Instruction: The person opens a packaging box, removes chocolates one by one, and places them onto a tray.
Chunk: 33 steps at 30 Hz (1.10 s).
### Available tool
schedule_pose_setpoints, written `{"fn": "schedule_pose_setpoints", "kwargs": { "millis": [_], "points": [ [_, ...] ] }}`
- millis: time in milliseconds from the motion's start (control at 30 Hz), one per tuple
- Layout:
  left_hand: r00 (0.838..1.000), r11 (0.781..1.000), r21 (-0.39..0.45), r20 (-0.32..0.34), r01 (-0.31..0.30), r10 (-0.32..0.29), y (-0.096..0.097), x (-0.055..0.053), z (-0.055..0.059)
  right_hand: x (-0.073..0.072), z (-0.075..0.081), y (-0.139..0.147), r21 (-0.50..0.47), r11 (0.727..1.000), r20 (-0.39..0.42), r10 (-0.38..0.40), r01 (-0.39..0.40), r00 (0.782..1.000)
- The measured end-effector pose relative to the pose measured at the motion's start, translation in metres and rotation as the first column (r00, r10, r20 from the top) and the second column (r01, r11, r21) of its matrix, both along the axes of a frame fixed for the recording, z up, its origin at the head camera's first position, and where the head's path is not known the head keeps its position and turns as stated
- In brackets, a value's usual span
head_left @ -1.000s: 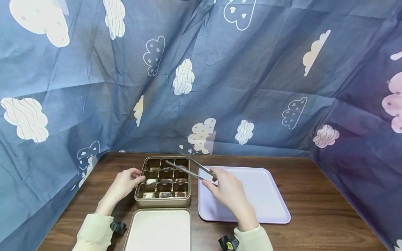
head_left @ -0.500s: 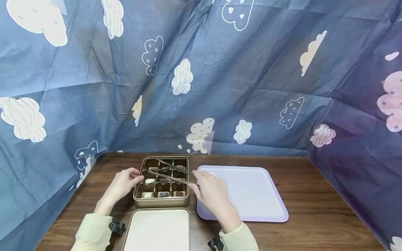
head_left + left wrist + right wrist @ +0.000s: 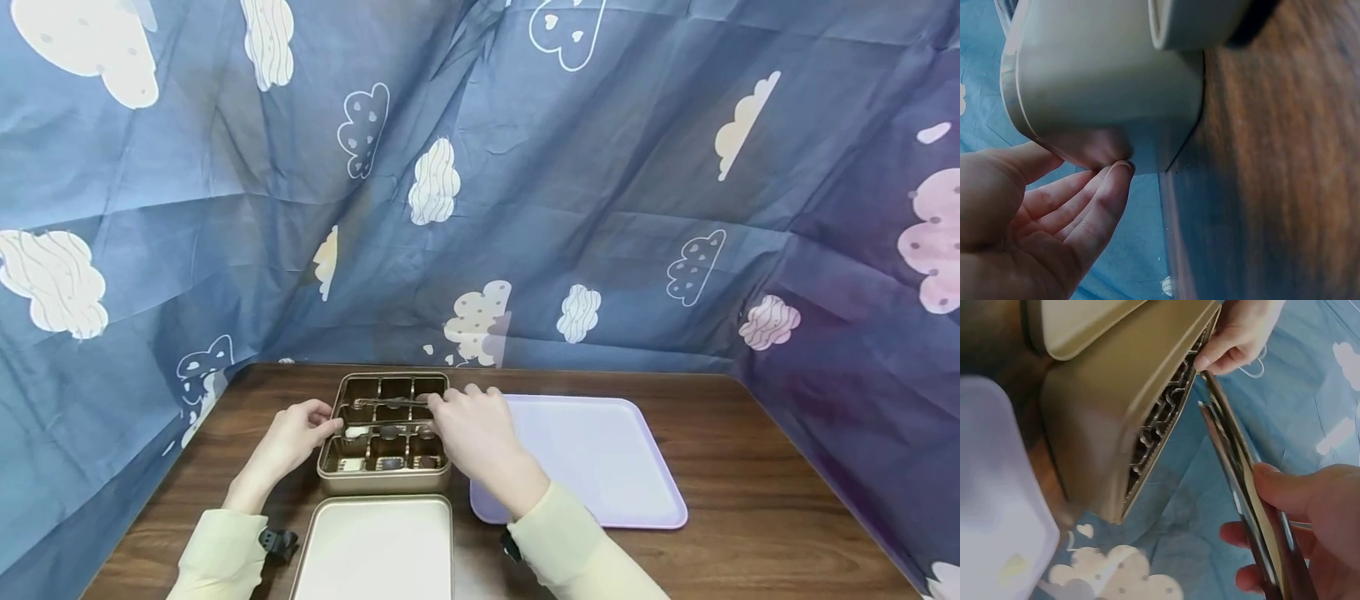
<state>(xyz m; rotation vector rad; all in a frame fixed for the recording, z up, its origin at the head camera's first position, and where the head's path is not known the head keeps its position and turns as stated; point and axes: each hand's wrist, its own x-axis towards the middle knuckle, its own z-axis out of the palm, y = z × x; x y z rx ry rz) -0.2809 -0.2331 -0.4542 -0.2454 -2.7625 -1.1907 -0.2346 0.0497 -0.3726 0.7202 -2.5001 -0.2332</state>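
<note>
A gold-coloured tin (image 3: pixel 384 482) stands on the left of the table, its insert divided into several compartments. Brown pieces that look like chocolates (image 3: pixel 389 432) lie in some, and a pale piece (image 3: pixel 355 432) is in the middle row. At the tin's left side, my left hand (image 3: pixel 295 437) has its thumb on the rim and its fingertips against the outer wall (image 3: pixel 1097 100). My right hand (image 3: pixel 480 442) grips metal tongs (image 3: pixel 1235 450) over the tin. The tong arms lie across the back and middle rows; their tips are near the left side, apart. What lies beneath is partly hidden.
A cream-coloured lid (image 3: pixel 378 546) with a gold rim lies in front of the tin. To the right is a lilac tray (image 3: pixel 600 467), partly behind my right forearm. A blue cloud-printed cloth (image 3: pixel 570 183) hangs behind the wooden table (image 3: pixel 757 475).
My right hand has moved left from over the tray to the tin's right edge, bringing the tongs down across the compartments. My left hand has stayed at the tin's side.
</note>
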Motion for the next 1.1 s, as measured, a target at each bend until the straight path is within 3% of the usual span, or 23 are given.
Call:
{"fn": "schedule_pose_setpoints", "kwargs": {
  "millis": [333,567,867,1100],
  "points": [
    [1.0,1.0,-0.005,-0.007,0.0,0.0,-0.001,-0.001,0.001,-0.01,0.026,-0.039,0.219,0.975,0.004,0.026,-0.027,1.0],
    [1.0,1.0,-0.012,-0.008,-0.004,0.004,-0.002,-0.003,0.0,-0.017,0.039,-0.072,0.338,0.941,0.056,-0.033,0.012,0.998],
    [1.0,1.0,0.004,0.01,-0.001,0.001,-0.003,-0.003,-0.001,-0.023,0.044,-0.092,0.411,0.912,0.114,-0.067,0.015,0.991],
    [1.0,1.0,-0.001,0.002,-0.001,0.001,-0.004,-0.004,-0.001,-0.03,0.039,-0.091,0.402,0.916,0.18,-0.068,-0.01,0.981]
  ]
}}
